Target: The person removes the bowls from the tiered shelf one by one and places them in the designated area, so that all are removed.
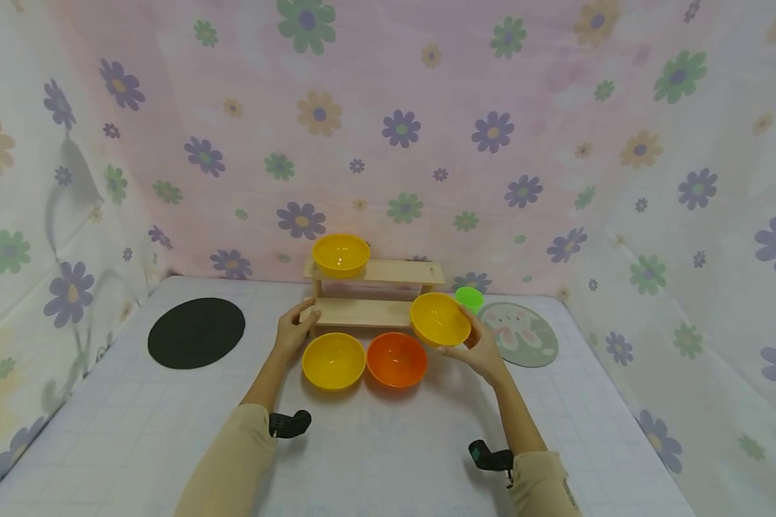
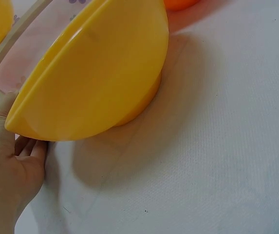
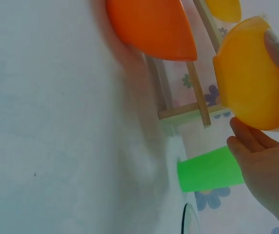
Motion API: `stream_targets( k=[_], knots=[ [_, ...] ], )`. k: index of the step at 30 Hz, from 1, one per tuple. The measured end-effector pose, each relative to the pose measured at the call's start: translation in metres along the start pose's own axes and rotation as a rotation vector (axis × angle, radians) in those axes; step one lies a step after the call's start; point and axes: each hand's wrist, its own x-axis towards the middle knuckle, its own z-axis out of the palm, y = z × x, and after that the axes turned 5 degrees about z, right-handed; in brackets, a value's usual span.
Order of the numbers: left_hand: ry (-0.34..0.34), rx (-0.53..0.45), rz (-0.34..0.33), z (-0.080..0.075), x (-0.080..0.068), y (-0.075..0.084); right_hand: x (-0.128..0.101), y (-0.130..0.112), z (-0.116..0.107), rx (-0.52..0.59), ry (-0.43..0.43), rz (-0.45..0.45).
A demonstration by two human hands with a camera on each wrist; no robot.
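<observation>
Pink rear hanging point(image 1: 368, 79) printed with violet, green and pale orange flowers point(image 1: 400, 129), rising behind the far edge of the bench point(image 1: 388, 459). Paler left hanging point(image 1: 13, 215) and right hanging point(image 1: 718, 237), similarly printed, flank the bench's side edges; both are creased. A curved grey shadow point(image 1: 80, 179) falls on the left hanging, beyond the far left corner. The bench surface is white, faintly grid-lined; lighting soft.
</observation>
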Motion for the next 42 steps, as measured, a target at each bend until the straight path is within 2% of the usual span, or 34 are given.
stream_targets(
  k=[4,8,15,26,37,42],
  knots=[
    [-0.002,0.0,-0.006,0.0,0.001,-0.001,-0.009,-0.009,0.0,-0.012,0.006,0.018],
    [0.002,0.014,-0.016,0.001,0.001,0.0,-0.01,0.003,-0.004,-0.046,0.025,0.038],
    [0.002,0.042,-0.026,0.0,0.0,0.003,-0.016,0.026,-0.01,-0.05,0.044,0.018],
    [0.0,0.005,-0.028,0.001,-0.002,0.008,-0.027,0.036,-0.013,-0.014,0.052,0.032],
    [0.043,0.035,-0.028,0.001,-0.003,0.004,-0.035,0.05,-0.016,-0.038,0.071,0.068],
    [0.03,0.023,-0.018,0.002,-0.003,0.002,-0.041,0.054,-0.016,-0.062,0.096,0.109]
  ],
)
